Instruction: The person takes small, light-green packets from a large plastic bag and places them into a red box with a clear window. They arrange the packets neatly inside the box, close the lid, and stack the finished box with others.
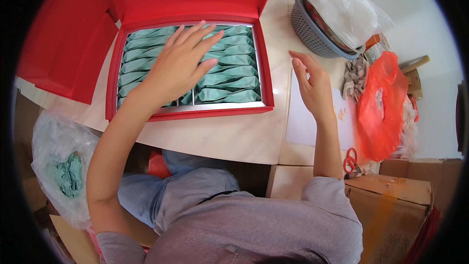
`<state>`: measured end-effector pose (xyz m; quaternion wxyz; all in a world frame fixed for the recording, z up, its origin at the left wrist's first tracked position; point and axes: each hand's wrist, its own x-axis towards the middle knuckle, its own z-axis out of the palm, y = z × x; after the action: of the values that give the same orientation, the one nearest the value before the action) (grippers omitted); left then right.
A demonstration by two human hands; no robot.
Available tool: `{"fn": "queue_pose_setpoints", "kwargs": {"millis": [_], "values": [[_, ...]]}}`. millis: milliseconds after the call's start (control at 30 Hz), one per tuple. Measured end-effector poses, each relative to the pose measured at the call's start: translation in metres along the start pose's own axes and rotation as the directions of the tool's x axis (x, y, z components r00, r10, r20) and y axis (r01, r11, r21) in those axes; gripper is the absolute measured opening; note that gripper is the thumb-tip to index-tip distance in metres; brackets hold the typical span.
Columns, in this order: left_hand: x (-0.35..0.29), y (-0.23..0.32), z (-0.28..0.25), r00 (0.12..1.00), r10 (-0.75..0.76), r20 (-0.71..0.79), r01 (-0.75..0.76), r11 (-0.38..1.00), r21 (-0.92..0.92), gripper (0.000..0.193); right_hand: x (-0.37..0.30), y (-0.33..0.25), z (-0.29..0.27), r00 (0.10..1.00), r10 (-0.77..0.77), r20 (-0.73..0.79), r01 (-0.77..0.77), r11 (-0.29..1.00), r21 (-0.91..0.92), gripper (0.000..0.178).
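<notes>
A red gift box point(267, 76) stands with its lid raised on the table. Inside, green twisted-wrap packets point(229, 84) lie in stacked rows within a silver-edged tray. My left hand point(181, 63) is over the packets, fingers spread and palm down, holding nothing; whether it touches them I cannot tell. It covers part of the middle and left rows. To the right of the box, my right hand point(314, 85) hovers by a white sheet of paper point(302, 122). Its fingers are stretched out and slightly curved, with nothing visible in them.
A second red box piece point(68, 44) lies at the left. Below it hangs a clear bag with green wrappers point(68, 173). At the right are a grey basket point(312, 34), an orange plastic bag point(383, 112), red-handled scissors point(350, 161) and a cardboard box point(391, 210).
</notes>
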<state>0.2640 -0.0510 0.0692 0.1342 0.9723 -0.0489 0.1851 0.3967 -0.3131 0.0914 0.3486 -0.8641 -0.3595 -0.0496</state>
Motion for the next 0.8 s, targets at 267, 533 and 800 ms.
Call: {"fn": "queue_pose_setpoints", "kwargs": {"millis": [267,533,800], "values": [[0.021,0.02,0.058,0.955,0.032,0.296,-0.066,0.992,0.106,0.063,-0.092,0.071,0.041,0.945,0.258,-0.201,-0.326,0.685,-0.651,0.06],[0.028,0.014,0.049,0.97,0.014,0.244,0.016,0.992,-0.123,0.063,-0.107,0.057,0.059,0.885,0.421,-0.199,-0.45,0.661,-0.601,0.049],[0.025,0.007,0.029,0.978,0.081,0.195,-0.013,0.944,-0.331,0.051,-0.1,0.057,0.051,0.859,0.443,-0.258,-0.506,0.652,-0.565,0.02]]}}
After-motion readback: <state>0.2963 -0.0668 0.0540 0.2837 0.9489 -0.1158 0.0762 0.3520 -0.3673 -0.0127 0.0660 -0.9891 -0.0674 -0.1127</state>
